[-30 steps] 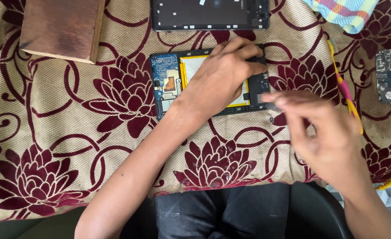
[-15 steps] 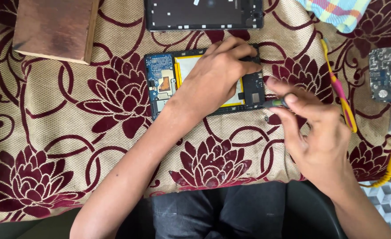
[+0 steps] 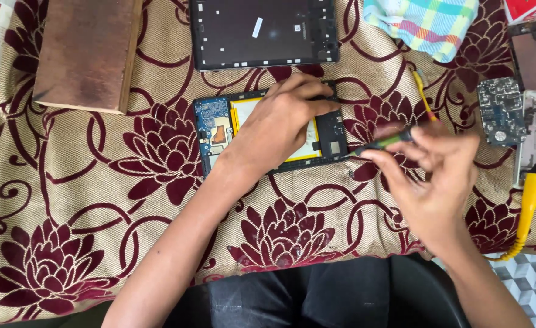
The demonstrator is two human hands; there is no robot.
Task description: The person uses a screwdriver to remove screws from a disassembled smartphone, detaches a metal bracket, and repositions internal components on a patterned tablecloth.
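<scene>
An opened tablet body (image 3: 214, 129) with a blue circuit board and a yellow-edged battery lies on the flowered cloth. My left hand (image 3: 280, 124) presses flat on it, fingers spread over the battery and the right end. My right hand (image 3: 432, 176) is just right of the tablet and pinches a small green-handled screwdriver (image 3: 384, 143). The screwdriver's tip points left at the tablet's lower right corner.
A dark tablet back cover (image 3: 262, 30) lies above. A wooden block (image 3: 88, 51) sits top left, a checked cloth (image 3: 423, 21) top right. A small circuit board (image 3: 500, 110), a yellow-handled tool (image 3: 528, 203) and a thin yellow tool (image 3: 423, 94) lie at right.
My right hand has stayed beside the tablet's lower right corner, turning the screwdriver between its fingers. The left hand stays pressed on the tablet.
</scene>
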